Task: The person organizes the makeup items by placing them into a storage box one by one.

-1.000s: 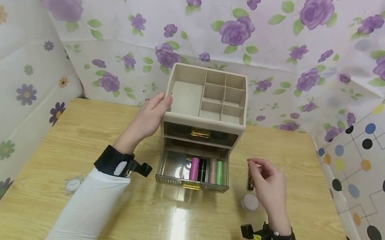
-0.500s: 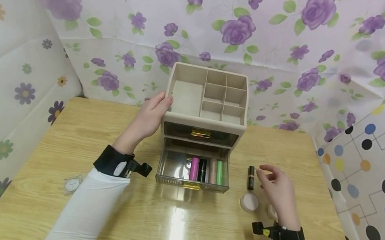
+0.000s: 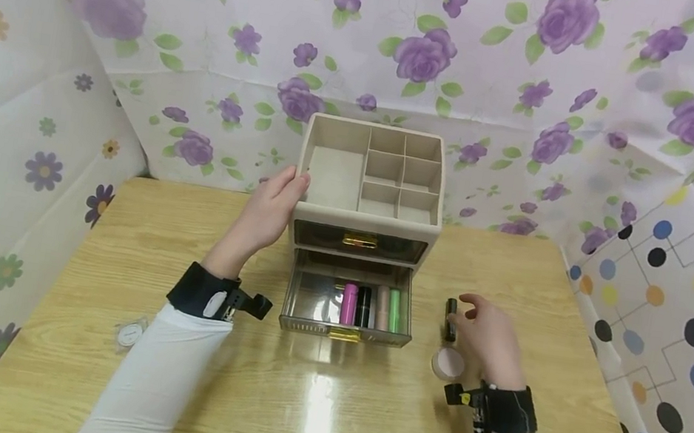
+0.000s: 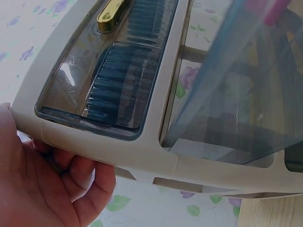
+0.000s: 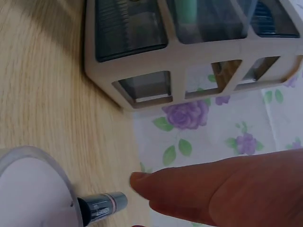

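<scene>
A beige cosmetics organizer (image 3: 365, 218) stands at the back middle of the table, its lower drawer (image 3: 314, 301) pulled out. In that drawer lie a pink tube (image 3: 349, 305), a black tube (image 3: 363, 307), a beige tube (image 3: 383, 308) and a green tube (image 3: 394, 310). My left hand (image 3: 267, 212) grips the organizer's left side, fingers curled at its edge in the left wrist view. My right hand (image 3: 491, 341) hovers just beside a black lipstick tube (image 3: 450, 314) on the table, holding nothing. The right wrist view shows the thumb apart from the lipstick (image 5: 102, 207).
A round pale-lidded jar (image 3: 448, 364) sits just in front of the lipstick. On the left of the table (image 3: 266, 399) lies a small clear packet with a white disc (image 3: 130, 334). The organizer's upper drawer (image 3: 360, 242) is closed. Floral cloth (image 3: 373, 41) hangs behind.
My right hand drew back to the right of the lipstick, then came left towards it again, fingers straighter than before. My left hand has stayed on the organizer.
</scene>
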Motion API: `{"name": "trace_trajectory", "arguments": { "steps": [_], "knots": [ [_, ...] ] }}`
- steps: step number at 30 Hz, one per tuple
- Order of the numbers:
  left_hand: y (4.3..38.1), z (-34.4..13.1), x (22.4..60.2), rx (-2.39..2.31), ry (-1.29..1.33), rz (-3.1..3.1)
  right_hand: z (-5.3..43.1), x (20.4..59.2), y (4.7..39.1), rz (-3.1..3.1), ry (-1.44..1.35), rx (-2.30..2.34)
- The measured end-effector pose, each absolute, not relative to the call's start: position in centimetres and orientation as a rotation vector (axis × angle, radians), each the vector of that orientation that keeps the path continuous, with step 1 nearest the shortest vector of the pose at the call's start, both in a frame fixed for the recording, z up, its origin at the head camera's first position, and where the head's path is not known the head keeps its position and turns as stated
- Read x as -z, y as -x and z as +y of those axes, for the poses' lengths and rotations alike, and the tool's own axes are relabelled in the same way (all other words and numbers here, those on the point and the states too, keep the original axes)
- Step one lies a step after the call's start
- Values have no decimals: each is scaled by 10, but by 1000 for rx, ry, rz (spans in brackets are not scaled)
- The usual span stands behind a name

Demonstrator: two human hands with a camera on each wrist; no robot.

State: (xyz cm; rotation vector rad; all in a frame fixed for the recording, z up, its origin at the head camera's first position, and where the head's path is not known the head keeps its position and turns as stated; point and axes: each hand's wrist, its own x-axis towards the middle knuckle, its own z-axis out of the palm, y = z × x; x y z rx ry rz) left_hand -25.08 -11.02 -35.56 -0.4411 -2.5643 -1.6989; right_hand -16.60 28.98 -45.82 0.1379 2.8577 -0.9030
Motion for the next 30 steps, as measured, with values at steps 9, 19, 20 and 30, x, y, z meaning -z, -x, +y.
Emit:
{"name": "trace_trajectory", "arguments": {
  "steps": [9, 19, 20, 30],
  "knots": [
    [252, -111, 357, 1709, 444, -2574, 283, 473, 178, 2828, -97, 825],
    [251, -111, 355, 1701, 455, -2567, 279, 477, 188, 2819, -131, 805],
    [251, -111, 355, 1696, 456, -2565, 279, 478, 188, 2817, -134, 810],
    [253, -110, 356, 1686, 477, -2545, 281, 484, 188, 2767, -177, 890]
  ]
}}
